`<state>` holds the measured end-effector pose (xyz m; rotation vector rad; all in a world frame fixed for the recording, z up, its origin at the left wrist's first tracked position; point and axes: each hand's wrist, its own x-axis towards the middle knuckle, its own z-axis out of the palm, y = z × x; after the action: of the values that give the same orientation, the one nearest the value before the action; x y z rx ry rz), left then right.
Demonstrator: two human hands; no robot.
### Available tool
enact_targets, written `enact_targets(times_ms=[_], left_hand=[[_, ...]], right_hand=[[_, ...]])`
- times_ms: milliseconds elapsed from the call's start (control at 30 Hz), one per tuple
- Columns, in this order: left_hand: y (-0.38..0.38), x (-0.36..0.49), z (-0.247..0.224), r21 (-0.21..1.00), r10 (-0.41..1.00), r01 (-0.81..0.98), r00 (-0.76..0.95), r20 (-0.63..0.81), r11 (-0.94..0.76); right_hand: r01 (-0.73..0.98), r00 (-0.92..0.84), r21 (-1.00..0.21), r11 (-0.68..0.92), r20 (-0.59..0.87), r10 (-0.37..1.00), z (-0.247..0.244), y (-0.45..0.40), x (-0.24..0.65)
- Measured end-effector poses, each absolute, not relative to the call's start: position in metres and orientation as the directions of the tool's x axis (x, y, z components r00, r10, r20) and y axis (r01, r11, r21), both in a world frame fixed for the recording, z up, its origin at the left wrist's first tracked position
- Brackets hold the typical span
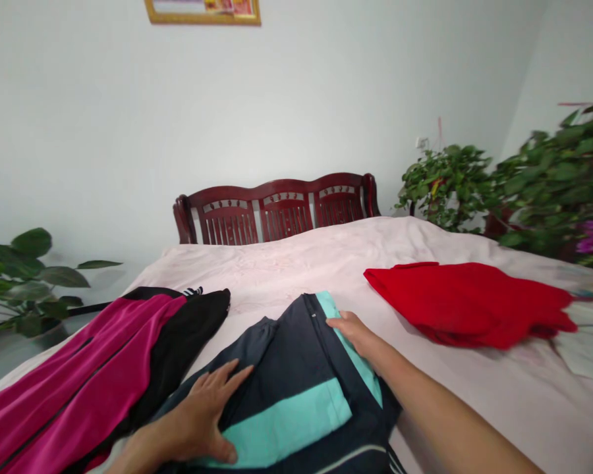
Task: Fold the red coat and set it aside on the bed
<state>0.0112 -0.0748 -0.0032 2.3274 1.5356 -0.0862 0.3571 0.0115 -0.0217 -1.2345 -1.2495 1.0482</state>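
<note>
A dark navy garment with turquoise panels [289,355] lies partly folded on the pale pink cloth [257,263] in front of me. My left hand [205,411] rests on its left side, fingers spread and thumb over the turquoise panel. At the garment's upper right edge, by a turquoise strip, my right hand [350,329] has its fingers bent against the fabric; whether they pinch it is hard to tell. To the left lies a magenta and black garment [113,359]. A red cloth [469,299] lies in a folded heap on the right.
Behind the cloth-covered surface stands a dark red carved wooden bench back [281,207]. Leafy plants stand at the left [29,283] and at the right [445,181]. A framed picture [202,20] hangs on the wall.
</note>
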Motion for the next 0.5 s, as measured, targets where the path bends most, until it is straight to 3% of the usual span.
enact_targets(times_ms=[133,200,267,333,400,433,500], left_hand=[[-0.091,0.028,-0.011,0.224,0.856,0.900,0.429,-0.289,-0.375],[-0.091,0.032,-0.020,0.209,0.865,0.897,0.433,-0.254,-0.388],[-0.085,0.034,-0.029,0.184,0.896,0.907,0.409,-0.175,-0.378],[-0.070,0.030,-0.036,0.272,0.927,0.898,0.372,-0.052,-0.345],[-0.050,0.015,-0.037,0.472,0.971,0.850,0.227,0.074,-0.234],[-0.040,0.003,-0.035,0.571,0.988,0.807,0.106,0.109,-0.149],[-0.022,-0.025,-0.032,0.641,0.989,0.768,-0.097,0.112,0.002]], right_hand=[[0.122,0.133,-0.974,0.192,0.208,0.969,0.004,-0.005,0.355],[0.237,0.135,-0.923,0.304,0.341,0.930,0.025,-0.022,0.357],[0.444,0.045,-0.763,0.470,0.542,0.839,0.047,-0.039,0.358],[0.641,-0.097,-0.500,0.582,0.700,0.708,0.068,-0.052,0.360],[0.787,-0.153,-0.303,0.538,0.748,0.646,0.081,-0.057,0.368],[0.857,-0.122,-0.254,0.448,0.745,0.655,0.084,-0.056,0.375],[0.955,0.040,-0.242,0.169,0.673,0.739,0.078,-0.050,0.398]])
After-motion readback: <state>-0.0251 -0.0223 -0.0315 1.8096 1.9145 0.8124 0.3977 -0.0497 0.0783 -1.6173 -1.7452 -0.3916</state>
